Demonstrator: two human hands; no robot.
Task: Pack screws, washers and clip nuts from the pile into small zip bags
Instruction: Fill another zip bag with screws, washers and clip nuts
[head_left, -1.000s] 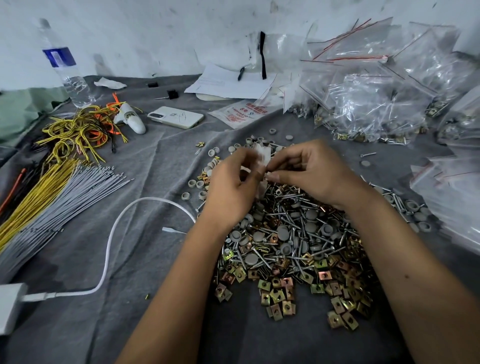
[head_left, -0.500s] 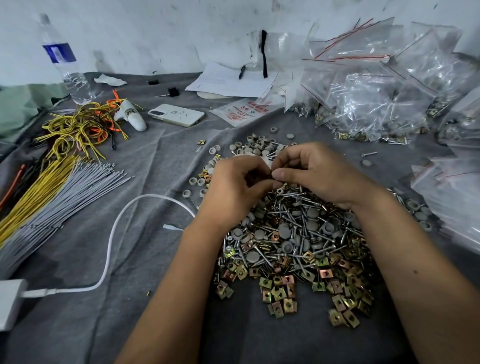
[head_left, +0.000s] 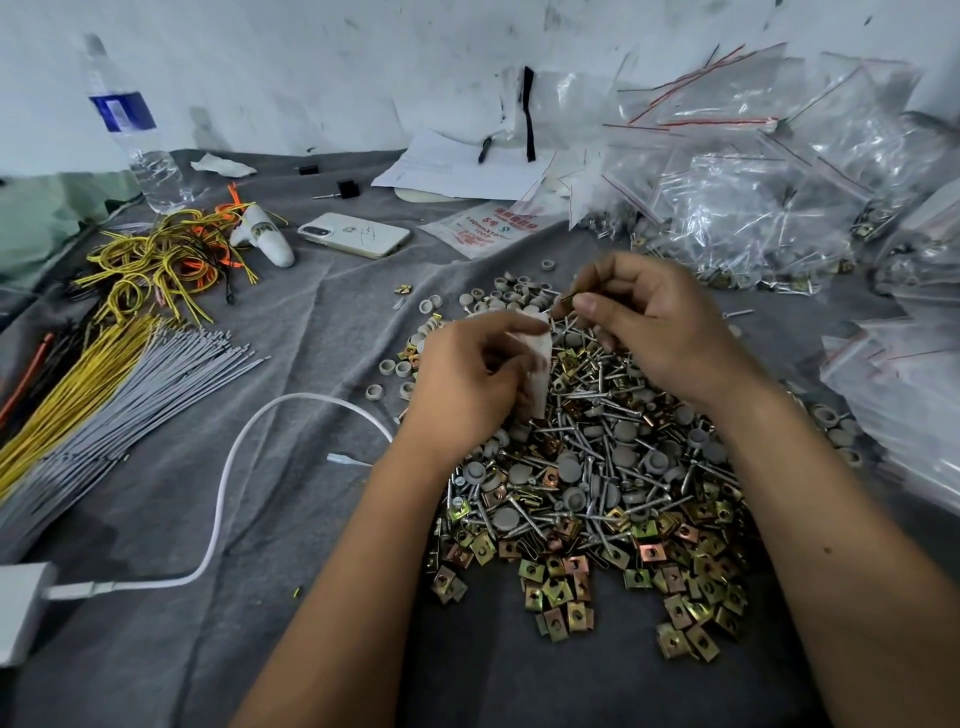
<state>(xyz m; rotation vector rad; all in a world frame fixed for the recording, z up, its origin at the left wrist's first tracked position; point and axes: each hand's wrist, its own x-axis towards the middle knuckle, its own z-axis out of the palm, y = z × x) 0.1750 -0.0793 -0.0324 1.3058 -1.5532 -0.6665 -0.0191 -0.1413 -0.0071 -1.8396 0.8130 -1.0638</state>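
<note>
The left hand (head_left: 470, 382) grasps a small zip bag (head_left: 537, 364), its grip curled round the crumpled plastic, mouth turned toward the right hand. The right hand (head_left: 660, 332) pinches a small dark piece (head_left: 567, 298), perhaps a clip nut, between thumb and forefinger just above and right of the bag's mouth. Directly beneath both grips lies the pile of screws, washers and clip nuts (head_left: 597, 483) on the grey-clothed tabletop (head_left: 291, 519); filled zip bags (head_left: 769, 208) are heaped beyond the right hand.

Two bare forearms entering from the bottom edge, no sleeves, gloves, rings or watch in view, left hand (head_left: 470, 376) and right hand (head_left: 660, 332) with short-trimmed nails.
</note>
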